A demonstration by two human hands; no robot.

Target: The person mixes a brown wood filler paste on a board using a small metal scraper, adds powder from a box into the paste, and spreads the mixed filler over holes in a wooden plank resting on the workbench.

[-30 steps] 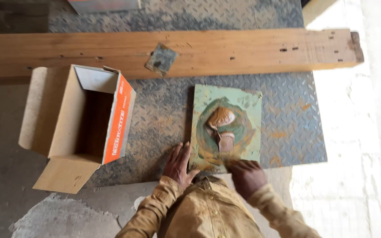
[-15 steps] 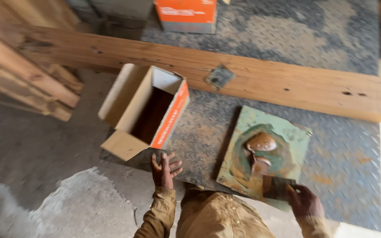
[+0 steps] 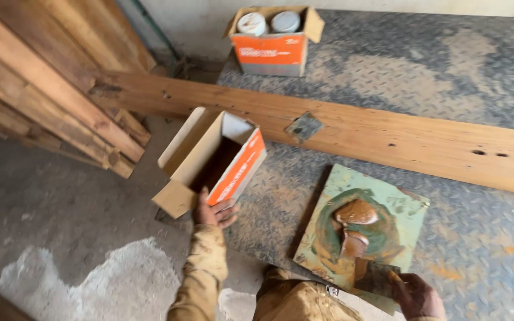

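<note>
My left hand (image 3: 212, 211) grips the near edge of an open cardboard box (image 3: 209, 160) with an orange side that stands on the floor. Inside, the box looks dark and I cannot tell what it holds. My right hand (image 3: 416, 295) holds a flat putty scraper (image 3: 375, 276) at the near edge of a green square board (image 3: 400, 217). On the board lies a lump of brown putty (image 3: 355, 223) with smears around it.
A long wooden beam (image 3: 388, 134) lies across a steel checker plate (image 3: 423, 65). A second orange box (image 3: 275, 38) with two white-lidded cans sits at the back. Stacked timber planks (image 3: 49, 89) lean at the left. A small metal square (image 3: 304, 126) rests on the beam.
My left hand has moved from beside the green board over to the open box and taken hold of its edge. My right hand has picked up the scraper. The view swung left.
</note>
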